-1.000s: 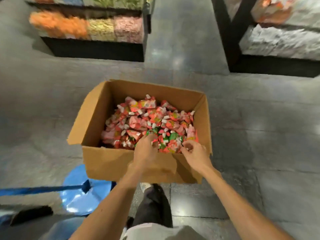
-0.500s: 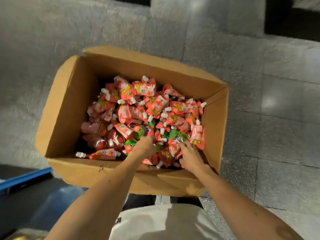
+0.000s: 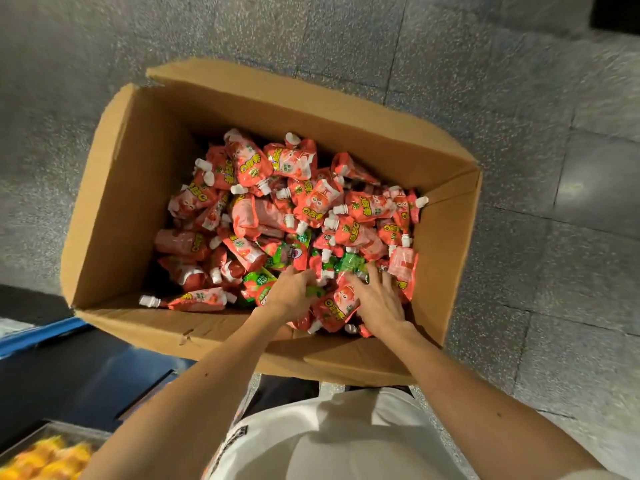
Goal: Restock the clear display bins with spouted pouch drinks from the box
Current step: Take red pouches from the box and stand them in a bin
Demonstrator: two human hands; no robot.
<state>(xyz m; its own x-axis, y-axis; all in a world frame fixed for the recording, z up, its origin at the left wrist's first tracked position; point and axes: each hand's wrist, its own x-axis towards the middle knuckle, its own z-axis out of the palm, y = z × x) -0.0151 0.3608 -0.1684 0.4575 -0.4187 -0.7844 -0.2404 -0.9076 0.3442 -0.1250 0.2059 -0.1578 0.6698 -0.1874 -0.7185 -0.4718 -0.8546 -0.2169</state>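
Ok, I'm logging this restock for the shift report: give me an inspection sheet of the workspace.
Surface: grey speckled floor; the box stands on it.
Job's things: open cardboard box heaped with red pouches, a few green pouches near the hands.
Clutter: nothing seen.
Hands: left hand curls fingers into the pile, grip unclear; right hand lies spread on pouches.
Cables: nothing seen.
Surroundings: blue-edged dark object at left; blurred orange goods lower left.

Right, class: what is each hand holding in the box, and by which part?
Left hand curls over a green pouch; whether it grips cannot be told. Right hand lies spread flat on red pouches, holding nothing.
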